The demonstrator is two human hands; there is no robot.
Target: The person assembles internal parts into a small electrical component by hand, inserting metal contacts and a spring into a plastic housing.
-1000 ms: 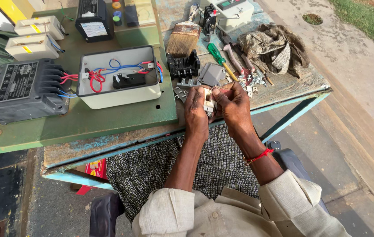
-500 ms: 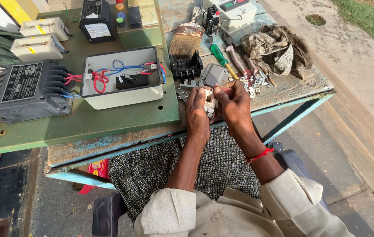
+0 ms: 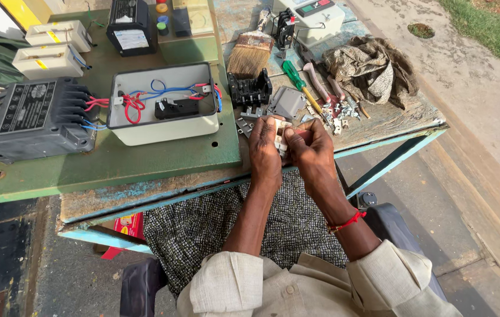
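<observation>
One small white part (image 3: 280,134) is gripped between the left hand (image 3: 264,149) and right hand (image 3: 311,147) (both curled tight), above the bench edge (image 3: 144,194); one paintbrush (image 3: 250,50) and one green screwdriver (image 3: 294,76) are seen beyond.

Open grey wired box (image 3: 165,105), black contactor (image 3: 30,117), paintbrush (image 3: 250,51), green screwdriver (image 3: 297,79), crumpled rag (image 3: 370,67), worn table (image 3: 144,176)

Both hands (image 3: 290,149) pinch small pale part (image 3: 280,134), possibly switch piece.

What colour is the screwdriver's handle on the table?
Green, on the screwdriver; the head view shows it.
</observation>
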